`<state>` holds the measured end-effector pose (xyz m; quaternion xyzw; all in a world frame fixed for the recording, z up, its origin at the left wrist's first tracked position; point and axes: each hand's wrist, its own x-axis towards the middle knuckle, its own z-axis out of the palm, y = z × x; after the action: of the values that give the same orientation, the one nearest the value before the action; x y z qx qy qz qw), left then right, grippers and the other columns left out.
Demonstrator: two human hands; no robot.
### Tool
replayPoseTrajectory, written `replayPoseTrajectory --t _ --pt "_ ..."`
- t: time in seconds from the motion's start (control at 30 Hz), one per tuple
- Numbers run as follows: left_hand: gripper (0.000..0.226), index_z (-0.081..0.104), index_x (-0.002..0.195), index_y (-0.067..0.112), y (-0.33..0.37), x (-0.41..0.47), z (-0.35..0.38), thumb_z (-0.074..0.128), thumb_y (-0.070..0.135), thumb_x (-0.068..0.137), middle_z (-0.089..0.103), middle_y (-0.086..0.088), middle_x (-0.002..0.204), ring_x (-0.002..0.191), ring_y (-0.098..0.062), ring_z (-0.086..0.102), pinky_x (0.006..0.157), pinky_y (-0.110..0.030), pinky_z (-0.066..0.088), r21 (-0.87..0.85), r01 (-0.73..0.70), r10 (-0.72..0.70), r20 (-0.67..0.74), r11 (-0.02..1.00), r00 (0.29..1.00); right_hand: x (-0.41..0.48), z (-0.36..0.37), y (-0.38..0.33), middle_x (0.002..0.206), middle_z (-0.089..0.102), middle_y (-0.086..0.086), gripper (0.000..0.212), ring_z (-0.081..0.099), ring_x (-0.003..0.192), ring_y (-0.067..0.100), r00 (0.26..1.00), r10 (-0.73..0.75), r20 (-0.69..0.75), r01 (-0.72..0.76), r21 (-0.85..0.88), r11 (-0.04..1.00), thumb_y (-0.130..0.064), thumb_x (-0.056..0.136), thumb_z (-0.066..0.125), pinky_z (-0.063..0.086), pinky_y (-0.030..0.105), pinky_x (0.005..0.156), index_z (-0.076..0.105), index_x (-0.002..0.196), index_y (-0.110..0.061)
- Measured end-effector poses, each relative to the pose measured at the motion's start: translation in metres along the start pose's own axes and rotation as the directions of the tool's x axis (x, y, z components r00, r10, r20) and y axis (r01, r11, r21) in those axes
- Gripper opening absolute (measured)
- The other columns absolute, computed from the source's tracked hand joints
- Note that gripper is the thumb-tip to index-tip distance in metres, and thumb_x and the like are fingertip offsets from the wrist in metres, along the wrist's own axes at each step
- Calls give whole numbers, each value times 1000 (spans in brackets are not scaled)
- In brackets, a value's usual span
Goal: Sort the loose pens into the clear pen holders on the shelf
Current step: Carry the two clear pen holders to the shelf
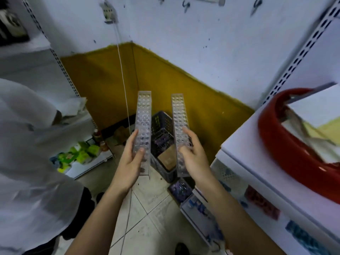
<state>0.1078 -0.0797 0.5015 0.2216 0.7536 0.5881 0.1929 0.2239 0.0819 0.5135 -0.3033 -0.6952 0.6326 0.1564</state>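
Two clear pen holders are held up side by side above the tiled floor [147, 208], one in each hand. The left pen holder [144, 115] is taken near its lower end by the left hand [131, 161]. The thumb is laid across the dimpled top face and the fingers are wrapped round the left edge. The right pen holder [179, 115] is taken in the same way by the right hand [193, 160], with the thumb on the top face and the fingers curled round the right edge. Each grip is thus closed round its own holder. The holders are kept apart, roughly parallel, with their far ends pointed at the corner of the wall [165, 30].

Beneath and between them a dark crate [161, 129] is seen on the floor. Just below the right hand a box [181, 188] of blurred purple things is seen; whether these are pens cannot be told. At the right a red basin [276, 144] is carried on a white shelf [242, 153]. At the left a person [27, 144] in a white garment is seen, blurred, with green packets [82, 153] beyond.
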Motion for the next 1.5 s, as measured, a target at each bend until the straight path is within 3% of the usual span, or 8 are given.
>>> replayPoseTrajectory --t 0.33,0.47,0.53,0.67,1.03,1.17,1.27,1.5 --pt "55 24 150 49 62 17 3 47 38 101 22 30 157 143 8 23 119 -40 27 23 -217 212 141 976 967 -13 -19 -52 155 43 -11 57 53 104 18 973 -151 -172 157 22 987 -33 92 50 47 33 86 38 137 -66" --pt "54 27 148 52 87 24 23 48 34 102 25 36 153 125 31 25 102 -21 33 -69 -293 300 290 954 909 -51 -46 -68 106 65 -35 53 55 68 18 908 -222 -355 227 -27 974 -19 103 50 50 37 65 42 142 -55" --pt "54 28 147 52 102 22 33 48 29 103 31 32 151 121 26 37 97 -22 39 -122 -322 344 373 939 862 -75 -57 -74 77 63 -31 55 47 55 15 854 -228 -468 241 -34 970 -12 103 50 43 33 55 45 142 -50" --pt "55 34 145 52 118 12 54 48 20 103 51 -9 142 115 -25 60 83 -37 59 -246 -247 343 522 937 781 -126 -68 -81 132 54 -34 64 60 113 -2 725 -223 -652 231 -74 970 -5 98 52 52 33 98 44 146 -46" --pt "54 32 142 59 111 -104 105 48 33 98 51 2 140 105 -19 63 75 -33 59 -350 -273 435 814 896 385 -308 -40 -23 134 57 -4 64 59 102 21 360 -32 -932 123 14 992 -11 102 49 54 33 75 42 139 -62" --pt "56 29 136 70 88 -162 123 47 36 95 41 1 152 126 -23 52 91 -41 54 -366 -275 426 881 889 204 -381 -8 6 84 57 -6 63 45 70 33 191 15 -981 87 32 996 -3 104 47 49 39 63 41 146 -50" --pt "58 30 135 70 80 -212 135 46 25 102 47 16 145 119 -23 56 94 -51 53 -374 -250 397 917 893 47 -429 13 27 106 63 -32 64 48 81 36 33 66 -997 48 68 997 1 102 48 54 52 70 41 149 -42" --pt "55 29 149 38 57 -314 159 47 17 102 33 30 152 139 6 34 106 -13 36 -433 -182 394 894 883 -214 -522 56 56 141 56 -2 67 62 86 24 -269 141 -953 3 146 989 -12 89 51 57 56 71 44 146 -46"
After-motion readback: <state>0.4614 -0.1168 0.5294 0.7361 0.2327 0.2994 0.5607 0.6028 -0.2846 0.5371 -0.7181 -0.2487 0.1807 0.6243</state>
